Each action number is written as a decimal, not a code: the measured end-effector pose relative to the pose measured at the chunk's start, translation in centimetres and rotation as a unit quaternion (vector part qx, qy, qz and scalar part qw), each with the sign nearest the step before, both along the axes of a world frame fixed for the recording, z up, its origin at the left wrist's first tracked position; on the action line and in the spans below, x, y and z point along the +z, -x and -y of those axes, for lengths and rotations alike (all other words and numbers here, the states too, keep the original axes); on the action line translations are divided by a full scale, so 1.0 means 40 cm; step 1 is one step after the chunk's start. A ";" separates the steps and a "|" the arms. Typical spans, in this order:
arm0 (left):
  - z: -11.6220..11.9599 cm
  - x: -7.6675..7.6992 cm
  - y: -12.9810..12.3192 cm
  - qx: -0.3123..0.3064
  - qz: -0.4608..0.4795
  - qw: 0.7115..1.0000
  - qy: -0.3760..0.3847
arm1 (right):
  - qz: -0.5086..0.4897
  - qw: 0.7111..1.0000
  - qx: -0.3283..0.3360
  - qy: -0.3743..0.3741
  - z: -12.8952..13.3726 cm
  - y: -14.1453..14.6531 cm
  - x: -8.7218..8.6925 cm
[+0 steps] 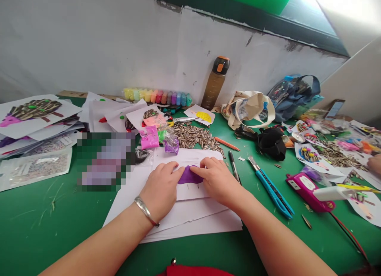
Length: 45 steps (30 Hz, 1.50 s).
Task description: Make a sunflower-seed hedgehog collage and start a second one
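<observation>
A flattened piece of purple modelling clay (190, 177) lies on a white sheet of paper (190, 193), above a couple of short drawn lines. My left hand (162, 184), with a silver bangle at its wrist, is at the clay's left edge, thumb and forefinger closed in against it. From the other side, my right hand (218, 179) has its bent fingers on the clay's right part. Both hands rest on the paper stack, and their fingers partly cover the clay's ends. Just beyond them sits an opened purple clay packet (171, 146).
Sunflower seeds (193, 135) lie heaped behind the paper. To the right are a black pen (234, 167), a blue utility knife (272, 188) and a magenta glue gun (311, 190). Seed-hedgehog pictures (35, 109) are stacked left. A bottle (216, 83) stands against the wall. Another person's hand (374, 165) shows far right.
</observation>
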<state>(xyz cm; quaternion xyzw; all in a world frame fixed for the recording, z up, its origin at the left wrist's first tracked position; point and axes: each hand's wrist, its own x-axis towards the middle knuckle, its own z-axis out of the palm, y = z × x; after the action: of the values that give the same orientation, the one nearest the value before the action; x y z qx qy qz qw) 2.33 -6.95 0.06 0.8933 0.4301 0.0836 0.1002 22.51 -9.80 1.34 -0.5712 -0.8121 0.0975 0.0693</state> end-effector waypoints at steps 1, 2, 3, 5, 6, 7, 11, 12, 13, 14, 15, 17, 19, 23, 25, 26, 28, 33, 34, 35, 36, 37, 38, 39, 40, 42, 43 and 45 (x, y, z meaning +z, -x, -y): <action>0.000 0.000 0.000 0.001 -0.001 1.000 -0.001 | 0.001 1.000 -0.001 0.000 -0.001 0.001 -0.001; 0.000 -0.001 0.000 0.001 0.000 1.000 -0.003 | 0.003 1.000 -0.001 -0.001 -0.001 0.003 -0.002; 0.000 -0.001 0.000 0.002 0.000 1.000 -0.004 | 0.007 1.000 -0.002 -0.003 -0.001 0.004 -0.002; 0.001 -0.001 -0.001 0.002 0.001 1.000 -0.006 | 0.014 1.000 -0.005 -0.009 -0.001 0.007 -0.001; 0.001 -0.001 -0.001 0.003 0.000 1.000 -0.006 | 0.018 1.000 -0.006 -0.013 0.000 0.008 -0.001; 0.001 -0.001 -0.001 0.003 -0.001 1.000 -0.005 | 0.020 1.000 -0.007 -0.018 -0.001 0.009 -0.002; 0.001 0.000 -0.001 0.003 -0.006 1.000 -0.003 | -0.002 1.000 -0.012 -0.021 -0.008 0.004 -0.011; 0.001 0.000 -0.001 0.003 -0.006 1.000 -0.003 | -0.017 1.000 -0.013 -0.018 -0.011 0.000 -0.014; 0.001 0.000 -0.001 0.003 -0.007 1.000 -0.003 | -0.034 0.999 -0.014 -0.016 -0.014 -0.005 -0.018; 0.001 0.000 -0.001 0.003 -0.008 1.000 -0.003 | -0.051 0.998 -0.016 -0.016 -0.016 -0.010 -0.021; 0.001 0.000 -0.001 0.003 -0.010 1.000 -0.003 | -0.064 0.998 -0.020 -0.020 -0.019 -0.014 -0.024; 0.001 0.000 -0.001 0.003 -0.014 1.000 -0.002 | -0.076 0.996 -0.025 -0.033 -0.020 -0.020 -0.029; 0.001 0.001 -0.002 0.003 -0.015 1.000 -0.001 | -0.066 0.997 -0.022 -0.038 -0.019 -0.019 -0.031; 0.000 0.001 -0.003 0.002 -0.012 1.000 -0.001 | -0.026 0.999 -0.015 -0.035 -0.013 -0.002 -0.026; 0.000 0.002 -0.003 0.002 -0.011 1.000 -0.001 | -0.021 0.999 -0.016 -0.034 -0.012 0.004 -0.023; 0.001 0.002 -0.003 0.002 -0.010 1.000 -0.002 | -0.021 0.999 -0.017 -0.033 -0.013 0.005 -0.023; 0.001 0.002 -0.002 0.001 -0.009 1.000 -0.001 | -0.029 0.999 -0.018 -0.032 -0.017 0.003 -0.026; 0.000 0.000 -0.001 0.002 -0.013 1.000 0.004 | -0.083 0.995 -0.013 -0.049 -0.028 -0.010 -0.044; 0.000 -0.001 -0.001 0.001 -0.013 1.000 0.004 | -0.088 0.995 -0.011 -0.053 -0.029 -0.010 -0.046; 0.000 -0.001 -0.001 0.001 -0.012 1.000 0.004 | -0.090 0.994 -0.009 -0.055 -0.030 -0.009 -0.047; -0.001 -0.001 -0.001 0.001 -0.011 1.000 0.003 | -0.089 0.994 -0.008 -0.055 -0.030 -0.006 -0.047; -0.001 -0.001 -0.001 0.001 -0.009 1.000 0.003 | -0.085 0.995 -0.008 -0.054 -0.030 -0.002 -0.045; -0.001 -0.001 -0.002 0.000 -0.007 1.000 0.003 | -0.077 0.996 -0.008 -0.051 -0.031 0.003 -0.042; -0.001 0.000 -0.002 0.000 -0.007 1.000 0.003 | -0.066 0.997 -0.008 -0.049 -0.031 0.009 -0.038; -0.001 0.000 -0.002 -0.001 -0.007 1.000 0.003 | -0.054 0.997 -0.008 -0.047 -0.031 0.014 -0.033; -0.001 0.001 -0.003 0.000 -0.009 1.000 0.002 | -0.031 0.999 -0.007 -0.044 -0.030 0.022 -0.023; 0.000 0.002 -0.003 0.001 -0.009 1.000 0.000 | -0.022 0.999 -0.007 -0.042 -0.030 0.024 -0.018; 0.001 0.003 -0.003 0.001 -0.011 1.000 -0.003 | -0.013 0.999 -0.006 -0.040 -0.027 0.024 -0.013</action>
<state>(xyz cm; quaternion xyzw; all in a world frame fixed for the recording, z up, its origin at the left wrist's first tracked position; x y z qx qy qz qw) 2.46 -7.01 0.18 0.8940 0.4318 0.0754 0.0930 21.55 -8.72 0.83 -0.5718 -0.8107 0.0718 0.1034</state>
